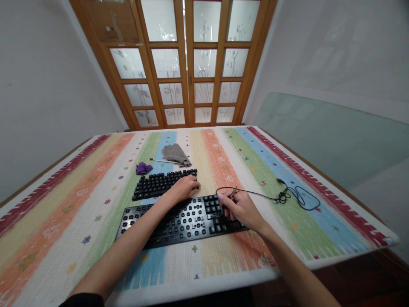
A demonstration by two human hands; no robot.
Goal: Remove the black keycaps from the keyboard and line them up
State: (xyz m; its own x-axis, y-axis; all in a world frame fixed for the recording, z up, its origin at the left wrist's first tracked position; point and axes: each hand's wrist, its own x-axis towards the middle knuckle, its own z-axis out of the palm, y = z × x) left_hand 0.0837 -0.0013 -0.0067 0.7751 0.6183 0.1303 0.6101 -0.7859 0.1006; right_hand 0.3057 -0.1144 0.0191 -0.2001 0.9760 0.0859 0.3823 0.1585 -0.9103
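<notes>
A black keyboard [179,224] lies across the table, its left and middle parts stripped to bare switches, with keycaps still on the right end. Behind it, loose black keycaps [156,183] stand in rows like a keyboard layout. My left hand [185,187] reaches over the keyboard to the right end of these rows, fingers curled and closed on what appears to be a dark keycap. At the keyboard's right end, my right hand [238,207] is closed round a small keycap puller [234,192] with thin wires, above the number keys. Its fingertips partly hide the keys beneath.
Behind the keycaps lie a purple cloth [143,168], a thin white brush [162,160] and a grey cloth [176,154]. The keyboard's black cable [300,198] lies coiled to the right. A striped cloth [105,200] covers the table.
</notes>
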